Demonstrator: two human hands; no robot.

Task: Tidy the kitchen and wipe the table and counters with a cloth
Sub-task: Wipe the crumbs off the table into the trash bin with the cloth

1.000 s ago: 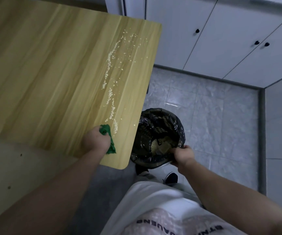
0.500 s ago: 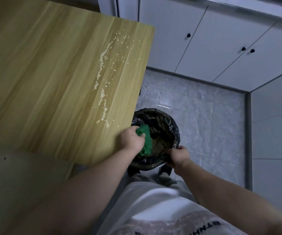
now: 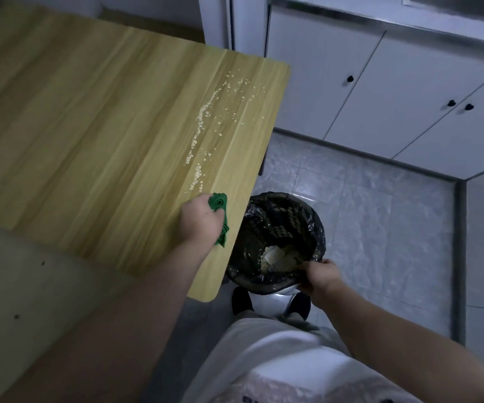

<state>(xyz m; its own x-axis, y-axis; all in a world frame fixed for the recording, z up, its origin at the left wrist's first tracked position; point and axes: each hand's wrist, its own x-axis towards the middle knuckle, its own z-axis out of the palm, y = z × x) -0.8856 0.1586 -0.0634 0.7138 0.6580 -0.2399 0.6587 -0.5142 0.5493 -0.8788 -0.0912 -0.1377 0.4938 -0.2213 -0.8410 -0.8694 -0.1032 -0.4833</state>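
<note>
A wooden table [image 3: 89, 135] fills the left of the view. A trail of pale crumbs [image 3: 205, 132] runs along its right side toward the near edge. My left hand [image 3: 200, 222] grips a bunched green cloth [image 3: 219, 210] on the table, just below the near end of the trail and close to the right edge. Beside that edge, lower down, is a bin lined with a black bag [image 3: 275, 242], some waste lying in its bottom. My right hand [image 3: 319, 276] grips the bin's near rim.
White cabinet doors [image 3: 380, 91] with black knobs line the far wall. Grey floor tiles [image 3: 380, 222] spread to the right of the bin. A pale surface [image 3: 31, 301] lies under my left forearm. My shoes [image 3: 240, 299] show below the bin.
My left hand swept the cloth off the table edge over the bin, then came back onto the table at the near end of the crumb trail. My right hand kept hold of the rim.
</note>
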